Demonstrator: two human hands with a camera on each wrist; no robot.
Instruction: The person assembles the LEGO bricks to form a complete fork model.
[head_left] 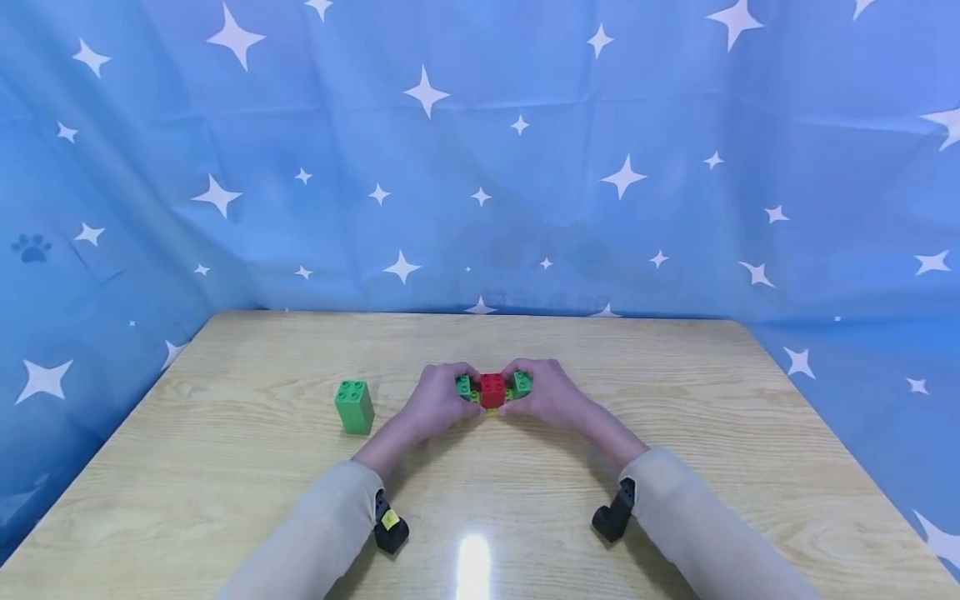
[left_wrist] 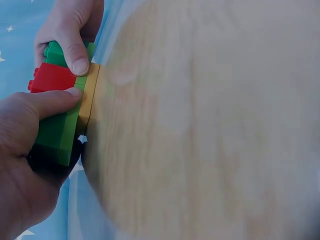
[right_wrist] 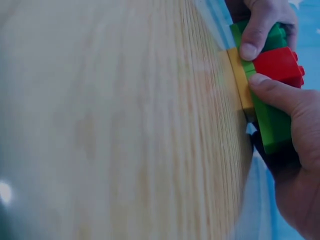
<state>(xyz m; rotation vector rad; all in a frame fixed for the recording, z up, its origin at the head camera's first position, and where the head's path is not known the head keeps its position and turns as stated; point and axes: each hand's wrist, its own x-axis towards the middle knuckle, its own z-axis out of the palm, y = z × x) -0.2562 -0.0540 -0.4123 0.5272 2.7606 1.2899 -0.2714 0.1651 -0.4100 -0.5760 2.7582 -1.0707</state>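
A build of toy building bricks stands on the table, with both hands around it. Its red brick [head_left: 492,390] is in the middle, flanked by a green brick [head_left: 463,386] on the left and another green brick [head_left: 522,383] on the right. Light green pieces [left_wrist: 70,127] lie beneath these, over a yellow brick [left_wrist: 88,97] at the bottom. My left hand [head_left: 441,398] grips the left end, thumb on the light green front. The right hand [head_left: 551,393] holds the right end the same way, both thumb tips close together. Fingers behind the build are mostly hidden.
A separate tall green brick [head_left: 355,408] stands to the left of my left hand. The wooden table [head_left: 750,467] ends at a blue star-patterned curtain [head_left: 480,167] behind. Black wrist cameras sit at both sleeves.
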